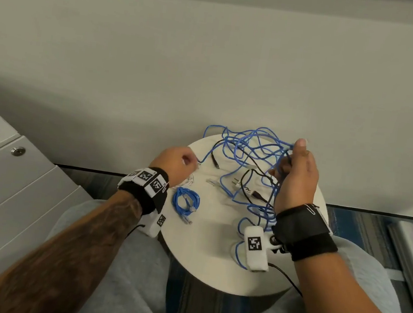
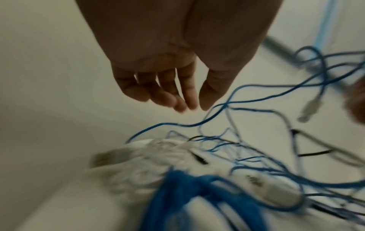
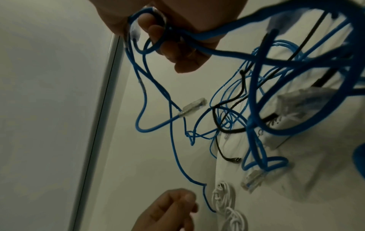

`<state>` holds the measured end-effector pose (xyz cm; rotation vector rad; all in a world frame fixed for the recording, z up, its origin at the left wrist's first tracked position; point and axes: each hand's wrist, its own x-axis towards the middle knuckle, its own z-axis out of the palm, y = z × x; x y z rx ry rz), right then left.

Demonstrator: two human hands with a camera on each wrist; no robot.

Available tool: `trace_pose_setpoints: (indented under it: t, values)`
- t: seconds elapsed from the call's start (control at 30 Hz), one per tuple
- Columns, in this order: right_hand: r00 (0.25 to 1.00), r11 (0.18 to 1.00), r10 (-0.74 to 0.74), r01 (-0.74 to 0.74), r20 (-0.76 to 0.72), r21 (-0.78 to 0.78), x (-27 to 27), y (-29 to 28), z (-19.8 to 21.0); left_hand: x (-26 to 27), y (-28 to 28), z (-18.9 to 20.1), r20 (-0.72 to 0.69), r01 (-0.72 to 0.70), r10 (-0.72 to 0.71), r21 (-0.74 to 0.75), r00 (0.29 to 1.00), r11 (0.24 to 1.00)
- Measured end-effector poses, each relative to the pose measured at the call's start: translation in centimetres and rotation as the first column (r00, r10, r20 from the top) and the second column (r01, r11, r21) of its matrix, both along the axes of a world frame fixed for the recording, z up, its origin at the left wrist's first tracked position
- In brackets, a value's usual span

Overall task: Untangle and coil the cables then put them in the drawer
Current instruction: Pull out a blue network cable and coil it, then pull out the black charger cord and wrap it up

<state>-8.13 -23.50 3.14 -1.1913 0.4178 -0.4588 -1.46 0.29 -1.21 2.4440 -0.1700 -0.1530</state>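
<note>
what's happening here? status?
A person seated at a small round table is untangling cables. The right hand grips loops of the tangled blue cable and lifts them off the table, with a black cable still caught in the tangle. The left hand is beside a trailing blue strand, its fingers relaxed. One blue cable already lies coiled on the table. A white cable lies nearby. Nothing is in the cabinet drawer yet.
</note>
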Motion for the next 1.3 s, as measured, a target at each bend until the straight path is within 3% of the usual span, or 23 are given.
trace_pose_setpoints:
  t: [0.1, 0.17, 0.37, 0.47, 0.57, 0.7, 0.8, 1.0, 1.07, 1.17, 1.3]
  values:
    - [1.0, 0.996, -0.001, 0.001, 0.008, 0.092, 0.3, -0.4, 0.3, -1.0, -4.6, 1.0, -0.104, 0.307, -0.297, 0.097, 0.949, 0.947]
    - [1.0, 0.995, 0.003, -0.003, 0.001, 0.098, 0.4, -0.5, 0.2, -1.0, -7.4, 0.6, -0.079, 0.383, -0.375, 0.162, 0.924, 0.909]
    - [0.999, 0.998, 0.018, -0.016, -0.029, 0.064, 0.5, -0.5, -0.6, 0.1, -12.0, -0.9, -0.118, 0.492, -0.489, 0.403, 0.864, 0.772]
    - [0.999, 0.999, 0.024, -0.022, -0.037, 0.047, 0.5, -0.7, -0.7, 0.7, -12.4, -2.5, -0.107, 0.481, -0.506, 0.523, 0.856, 0.704]
    - [0.999, 1.0, 0.014, -0.013, -0.044, 0.019, 0.6, -1.0, -0.9, 0.9, -12.4, -2.8, -0.101, 0.458, -0.489, 0.551, 0.867, 0.697]
    - [0.999, 1.0, -0.025, 0.026, -0.041, 0.0, 0.6, -1.7, -0.9, 0.5, -11.7, -0.3, -0.132, 0.461, -0.444, 0.357, 0.886, 0.813]
    - [0.997, 0.998, -0.06, 0.058, -0.048, -0.024, 0.6, -1.9, -0.8, -0.3, -9.8, 2.1, -0.119, 0.357, -0.341, 0.16, 0.933, 0.92]
    - [0.991, 0.99, -0.126, 0.122, -0.055, -0.069, 0.6, -2.8, -1.3, -1.8, -5.6, 5.9, -0.08, 0.197, -0.21, -0.14, 0.975, 0.97]
    - [0.987, 0.986, -0.136, 0.127, -0.086, -0.108, 0.5, -3.5, -2.2, -2.4, -4.5, 7.0, -0.099, 0.078, -0.119, -0.343, 0.988, 0.936]
    - [0.98, 0.991, -0.075, 0.053, -0.182, -0.124, 0.7, -4.7, -4.0, -3.1, -3.3, 8.9, -0.1, -0.046, -0.021, -0.615, 0.995, 0.788]
    - [0.947, 0.984, 0.003, -0.058, -0.32, -0.165, 1.0, -4.9, -5.3, -3.3, -2.6, 11.6, -0.011, -0.058, 0.078, -0.768, 0.997, 0.638]
